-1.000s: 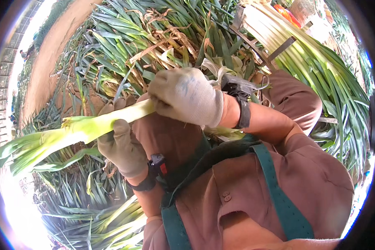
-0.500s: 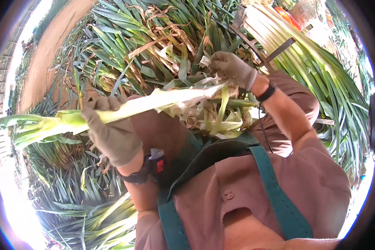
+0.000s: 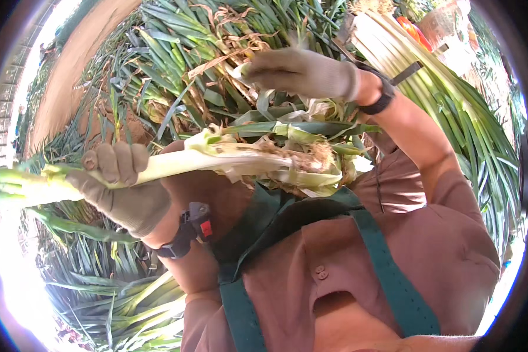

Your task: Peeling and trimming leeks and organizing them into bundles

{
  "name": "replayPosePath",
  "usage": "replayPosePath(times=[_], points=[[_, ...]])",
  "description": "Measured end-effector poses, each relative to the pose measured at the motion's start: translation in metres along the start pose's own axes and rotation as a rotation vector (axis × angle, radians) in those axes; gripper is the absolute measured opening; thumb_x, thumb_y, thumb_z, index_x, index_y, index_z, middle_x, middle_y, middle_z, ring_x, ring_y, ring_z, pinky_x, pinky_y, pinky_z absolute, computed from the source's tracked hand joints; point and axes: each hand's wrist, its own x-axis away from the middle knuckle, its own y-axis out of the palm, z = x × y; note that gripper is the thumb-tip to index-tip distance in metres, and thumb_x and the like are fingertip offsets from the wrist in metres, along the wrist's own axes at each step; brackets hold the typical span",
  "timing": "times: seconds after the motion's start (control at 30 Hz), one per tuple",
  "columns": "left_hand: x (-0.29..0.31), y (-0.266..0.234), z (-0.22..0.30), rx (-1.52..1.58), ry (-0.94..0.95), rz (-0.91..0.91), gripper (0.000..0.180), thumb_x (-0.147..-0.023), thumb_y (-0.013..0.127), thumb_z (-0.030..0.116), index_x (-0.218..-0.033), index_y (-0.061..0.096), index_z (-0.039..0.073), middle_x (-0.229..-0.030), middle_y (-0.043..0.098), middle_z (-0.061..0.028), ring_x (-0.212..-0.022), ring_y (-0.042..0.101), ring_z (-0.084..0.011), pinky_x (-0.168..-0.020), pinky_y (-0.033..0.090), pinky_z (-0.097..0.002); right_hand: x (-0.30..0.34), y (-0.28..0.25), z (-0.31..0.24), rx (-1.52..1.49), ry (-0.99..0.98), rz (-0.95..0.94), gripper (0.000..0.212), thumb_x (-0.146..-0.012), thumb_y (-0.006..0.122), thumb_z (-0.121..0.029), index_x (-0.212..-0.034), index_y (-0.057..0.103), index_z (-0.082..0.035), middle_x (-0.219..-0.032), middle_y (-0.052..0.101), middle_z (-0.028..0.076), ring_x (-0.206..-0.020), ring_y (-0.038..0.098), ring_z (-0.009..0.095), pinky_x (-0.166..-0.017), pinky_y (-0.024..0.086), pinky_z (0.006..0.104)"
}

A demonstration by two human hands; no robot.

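Observation:
My left hand (image 3: 120, 185), in a grey-beige work glove, is wrapped round the pale shank of a leek (image 3: 185, 163). Its green tops stick out past the hand to the far left, and its stringy root end (image 3: 320, 155) points right, above my lap. Loose, torn outer leaves (image 3: 299, 176) hang about that root end. Above the leek hovers my right hand (image 3: 302, 71), gloved likewise, apart from it, with fingers stretched out leftward and somewhat smeared. Nothing shows in its grasp.
A large heap of untrimmed leeks (image 3: 176, 53) lies ahead. To the right, a row of clean leeks (image 3: 428, 82) rests by a metal rack arm (image 3: 406, 73). More leeks (image 3: 117, 305) lie at lower left. A strip of bare soil (image 3: 79, 70) runs at far left.
My left hand has moved left and slightly down with the leek. My right hand has swung up and left from the root end, its curled fingers now stretched out.

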Motion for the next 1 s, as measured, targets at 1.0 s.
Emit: replayPosePath(times=[1.0], points=[[0.002,-0.190,-0.016,0.073,-0.189,0.735,0.036,-0.096,0.062,0.038,-0.075,0.048,0.012,-0.061,0.042,0.0039,-0.055,0.043,-0.0120,-0.056,0.043,-0.0299,0.082,0.095,-0.033,-1.569,0.554,-0.342,0.048,-0.104,0.053,-0.039,-0.132,0.056,0.000,-0.110,0.068,0.006,-0.096,0.064,0.012,-0.084,0.052,0.0270]])
